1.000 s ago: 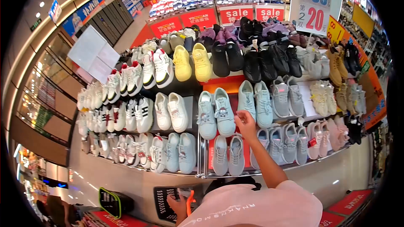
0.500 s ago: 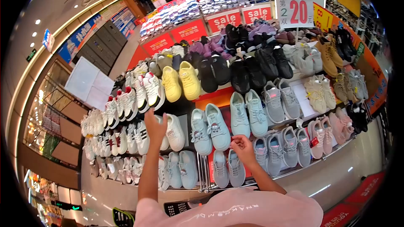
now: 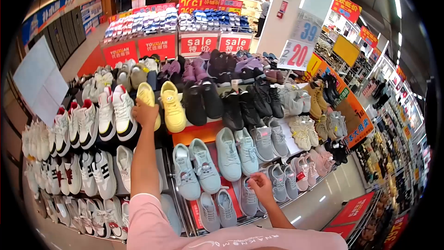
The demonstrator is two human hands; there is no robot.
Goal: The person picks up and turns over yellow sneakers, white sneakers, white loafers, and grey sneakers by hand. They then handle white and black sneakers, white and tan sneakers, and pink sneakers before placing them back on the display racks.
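My left hand (image 3: 146,114) is on the left yellow sneaker (image 3: 146,93), its fingers bent round the side of the shoe and partly hiding it. The other yellow sneaker (image 3: 172,106) of the pair stands just to the right, untouched. Lower down, my right hand (image 3: 262,188) hovers in front of a grey sneaker (image 3: 248,196), fingers loosely curled and a little apart, with nothing in them. Pale blue sneakers (image 3: 203,166) lie between my two arms. White sneakers with red linings (image 3: 123,109) stand left of my left hand.
Tiered racks hold several rows of shoes, with black sneakers (image 3: 203,102) right of the yellow pair. A price sign (image 3: 298,41) rises at the back. Red sale panels (image 3: 199,44) front a far display. A person (image 3: 263,14) stands in the background.
My left hand has gone from hovering below the white and yellow shoes to gripping the left yellow sneaker. The view has turned rightward. My right hand stays low, near the grey shoes.
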